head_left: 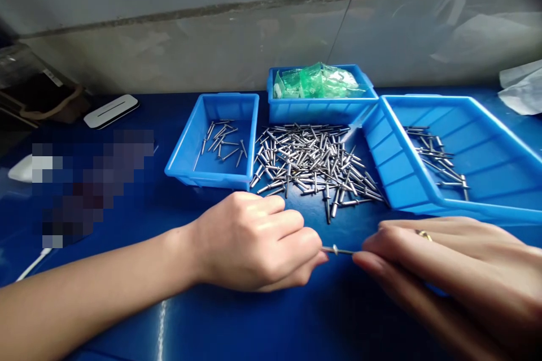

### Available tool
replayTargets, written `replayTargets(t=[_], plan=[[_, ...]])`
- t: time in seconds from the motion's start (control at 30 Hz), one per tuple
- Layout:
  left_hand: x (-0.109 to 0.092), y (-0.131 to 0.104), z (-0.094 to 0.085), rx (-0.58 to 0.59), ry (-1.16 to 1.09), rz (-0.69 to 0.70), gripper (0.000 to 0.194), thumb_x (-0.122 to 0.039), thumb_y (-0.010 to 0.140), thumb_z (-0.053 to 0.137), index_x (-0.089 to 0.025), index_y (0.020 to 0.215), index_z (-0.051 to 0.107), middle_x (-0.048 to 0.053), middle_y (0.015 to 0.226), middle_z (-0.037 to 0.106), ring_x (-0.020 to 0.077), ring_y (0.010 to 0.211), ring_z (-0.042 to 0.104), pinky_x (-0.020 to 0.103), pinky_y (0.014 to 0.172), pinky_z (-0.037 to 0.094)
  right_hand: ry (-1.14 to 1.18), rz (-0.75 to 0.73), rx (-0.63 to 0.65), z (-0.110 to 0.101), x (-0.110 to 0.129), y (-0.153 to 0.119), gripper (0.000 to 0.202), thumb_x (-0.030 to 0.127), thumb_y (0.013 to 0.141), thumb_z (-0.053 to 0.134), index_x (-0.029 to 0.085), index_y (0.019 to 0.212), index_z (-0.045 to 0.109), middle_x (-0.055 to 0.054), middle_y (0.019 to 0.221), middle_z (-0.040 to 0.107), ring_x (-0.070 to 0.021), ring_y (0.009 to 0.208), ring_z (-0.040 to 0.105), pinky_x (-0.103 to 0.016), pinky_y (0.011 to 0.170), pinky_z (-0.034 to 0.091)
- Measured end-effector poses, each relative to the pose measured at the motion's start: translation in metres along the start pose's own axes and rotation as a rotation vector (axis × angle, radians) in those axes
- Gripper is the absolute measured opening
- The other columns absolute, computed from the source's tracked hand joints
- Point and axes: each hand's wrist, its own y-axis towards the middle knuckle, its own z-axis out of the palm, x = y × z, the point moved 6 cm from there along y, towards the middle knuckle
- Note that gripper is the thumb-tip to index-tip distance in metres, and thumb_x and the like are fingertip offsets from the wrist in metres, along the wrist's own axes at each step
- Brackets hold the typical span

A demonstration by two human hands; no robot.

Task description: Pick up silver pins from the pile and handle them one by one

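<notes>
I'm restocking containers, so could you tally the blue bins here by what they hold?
Holding loose metal rivets: 2 (left bin, right bin)
Holding green plastic bags: 1 (back bin)
Total: 3 blue bins

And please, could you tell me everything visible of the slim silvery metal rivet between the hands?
The slim, silvery, metal-looking rivet has a thin rod and a small pale flange partway along. It is held roughly level over the glossy blue tabletop, between the bare left hand and the bare right hand, which hide its ends.
</notes>
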Motion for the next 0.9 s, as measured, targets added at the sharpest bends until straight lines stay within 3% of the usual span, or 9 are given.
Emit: replayTargets(t=[0.1, 0.17, 0.33, 0.43, 0.53, 0.63, 0.77, 0.9], plan=[[-0.001, 0.000, -0.001, 0.000, 0.006, 0.012, 0.049, -0.018, 0.134, 0.059, -0.020, 0.088, 0.076, -0.003, 0.073, 0.069, 0.0171, 0.060, 0.057, 0.038, 0.056, 0.045, -0.042, -0.064, -0.012, -0.001, 0.005, 0.001, 0.036, 0.007, 0.127, 0.063, 0.032, 0.102, 0.055, 0.006, 0.074, 0.066, -0.0163, 0.052, 0.064, -0.038, 0.058, 0.048], [0.000, 0.001, -0.002, -0.003, 0.015, 0.001, 0.043, -0.016, 0.131, 0.063, -0.020, 0.090, 0.076, -0.004, 0.073, 0.069, 0.0165, 0.059, 0.057, 0.037, 0.056, 0.044, -0.043, -0.060, -0.025, 0.001, 0.003, 0.003, 0.036, 0.007, 0.129, 0.060, 0.032, 0.103, 0.056, 0.008, 0.070, 0.059, -0.0147, 0.048, 0.057, -0.037, 0.055, 0.044], [0.003, 0.001, 0.000, 0.005, 0.032, -0.041, 0.040, -0.013, 0.126, 0.063, -0.021, 0.088, 0.072, -0.005, 0.071, 0.068, 0.0155, 0.056, 0.058, 0.034, 0.056, 0.045, 0.020, 0.017, -0.058, 0.004, -0.007, 0.003, 0.014, 0.022, 0.134, 0.058, 0.032, 0.130, 0.068, 0.002, 0.092, 0.085, -0.0211, 0.061, 0.077, -0.036, 0.061, 0.055], [0.005, 0.000, 0.000, -0.001, 0.025, -0.056, 0.044, -0.012, 0.128, 0.057, -0.020, 0.088, 0.074, -0.003, 0.072, 0.071, 0.0158, 0.055, 0.060, 0.035, 0.055, 0.048, 0.012, -0.018, 0.001, 0.004, -0.007, -0.004, 0.030, 0.013, 0.132, 0.054, 0.031, 0.115, 0.072, 0.001, 0.092, 0.086, -0.0197, 0.060, 0.074, -0.035, 0.057, 0.048], [0.008, -0.002, -0.003, -0.054, 0.018, -0.082, 0.049, -0.014, 0.134, 0.052, -0.017, 0.094, 0.080, 0.000, 0.079, 0.080, 0.0160, 0.062, 0.072, 0.032, 0.061, 0.059, 0.028, -0.007, 0.048, 0.007, -0.009, -0.008, 0.038, 0.006, 0.127, 0.050, 0.030, 0.107, 0.072, -0.002, 0.093, 0.087, -0.0207, 0.061, 0.073, -0.036, 0.057, 0.047], [0.007, -0.002, -0.009, -0.124, 0.021, -0.128, 0.038, -0.020, 0.136, 0.064, -0.017, 0.104, 0.085, 0.002, 0.088, 0.087, 0.0150, 0.073, 0.083, 0.026, 0.071, 0.068, 0.025, -0.043, 0.024, 0.010, -0.006, -0.001, 0.036, 0.005, 0.126, 0.051, 0.028, 0.108, 0.071, -0.002, 0.089, 0.085, -0.0193, 0.058, 0.072, -0.035, 0.054, 0.049], [0.000, 0.002, -0.015, -0.175, -0.061, -0.106, 0.018, -0.022, 0.129, 0.084, -0.017, 0.113, 0.090, -0.001, 0.091, 0.086, 0.0121, 0.070, 0.080, 0.024, 0.066, 0.065, 0.085, -0.097, 0.077, 0.015, 0.001, 0.013, 0.038, -0.004, 0.115, 0.051, 0.029, 0.098, 0.058, 0.008, 0.071, 0.065, -0.0112, 0.046, 0.059, -0.028, 0.047, 0.043], [-0.006, 0.003, -0.014, -0.140, -0.116, 0.017, 0.021, -0.018, 0.130, 0.078, -0.015, 0.116, 0.092, 0.000, 0.088, 0.085, 0.0137, 0.070, 0.077, 0.029, 0.063, 0.061, 0.099, -0.080, 0.118, 0.015, -0.001, 0.014, 0.033, -0.003, 0.111, 0.057, 0.029, 0.104, 0.062, 0.005, 0.078, 0.078, -0.0145, 0.052, 0.072, -0.028, 0.050, 0.052]])
